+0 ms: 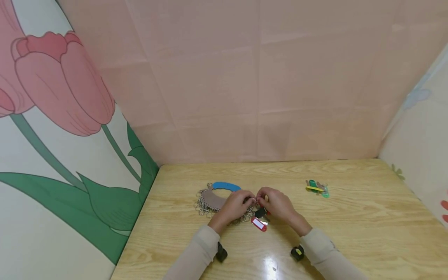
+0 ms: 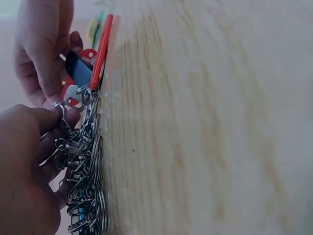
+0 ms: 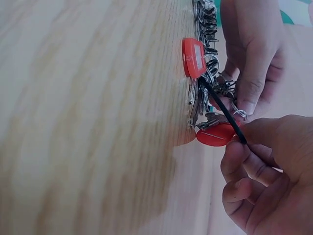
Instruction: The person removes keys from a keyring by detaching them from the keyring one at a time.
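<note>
On the table lies a key ring holder with a blue handle (image 1: 226, 186), a grey-brown curved plate (image 1: 212, 200) and a fringe of metal rings and clips (image 2: 85, 186). My left hand (image 1: 238, 203) pinches one small metal ring (image 2: 62, 111) at the holder's right end. Close against it, my right hand (image 1: 278, 204) pinches the edge of a red key tag (image 3: 215, 134) beside that ring. A black-headed key (image 1: 260, 212) hangs between the hands. Just below lies another red key tag (image 1: 259, 224) with a white label. Whether the right fingers also touch the ring is hidden.
Toward the back right of the wood-grain table (image 1: 364, 210) lies a small bunch of keys with green and yellow tags (image 1: 316, 188). A pink-beige wall (image 1: 259, 97) stands behind the table. Black wrist devices (image 1: 297, 252) sit under the sleeves.
</note>
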The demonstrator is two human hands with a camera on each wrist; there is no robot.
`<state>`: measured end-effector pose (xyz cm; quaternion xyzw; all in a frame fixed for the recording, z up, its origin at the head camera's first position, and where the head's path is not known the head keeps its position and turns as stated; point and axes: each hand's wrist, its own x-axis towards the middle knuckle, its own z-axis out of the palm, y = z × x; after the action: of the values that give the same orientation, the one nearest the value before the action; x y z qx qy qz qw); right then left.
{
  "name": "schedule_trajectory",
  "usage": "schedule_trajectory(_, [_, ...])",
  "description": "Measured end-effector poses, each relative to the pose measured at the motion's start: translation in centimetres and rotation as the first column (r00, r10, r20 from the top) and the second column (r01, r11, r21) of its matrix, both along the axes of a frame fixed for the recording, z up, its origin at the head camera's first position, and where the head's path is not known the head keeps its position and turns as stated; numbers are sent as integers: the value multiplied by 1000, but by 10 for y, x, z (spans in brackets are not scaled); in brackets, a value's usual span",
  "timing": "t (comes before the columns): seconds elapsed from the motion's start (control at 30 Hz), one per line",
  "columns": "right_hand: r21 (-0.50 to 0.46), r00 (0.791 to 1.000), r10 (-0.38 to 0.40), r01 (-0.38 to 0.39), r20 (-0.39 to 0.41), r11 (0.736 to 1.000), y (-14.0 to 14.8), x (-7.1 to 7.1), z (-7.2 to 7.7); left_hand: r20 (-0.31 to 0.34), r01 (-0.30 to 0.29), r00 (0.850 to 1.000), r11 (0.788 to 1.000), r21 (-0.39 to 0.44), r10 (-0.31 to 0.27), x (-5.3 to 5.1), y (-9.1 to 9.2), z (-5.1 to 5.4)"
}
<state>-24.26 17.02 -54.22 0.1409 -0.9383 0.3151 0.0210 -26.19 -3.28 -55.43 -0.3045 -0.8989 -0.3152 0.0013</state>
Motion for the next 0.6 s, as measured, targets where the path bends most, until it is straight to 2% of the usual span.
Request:
schedule_trajectory(0.23, [-31, 999, -45, 45, -10, 999, -2, 3, 2, 12, -12, 1000, 1000, 20, 11, 0, 0, 0])
schedule_trajectory(0.6, [-2, 999, -45, 45, 4, 999, -8, 4, 3, 50, -33, 998, 999, 40, 31, 1, -1, -1])
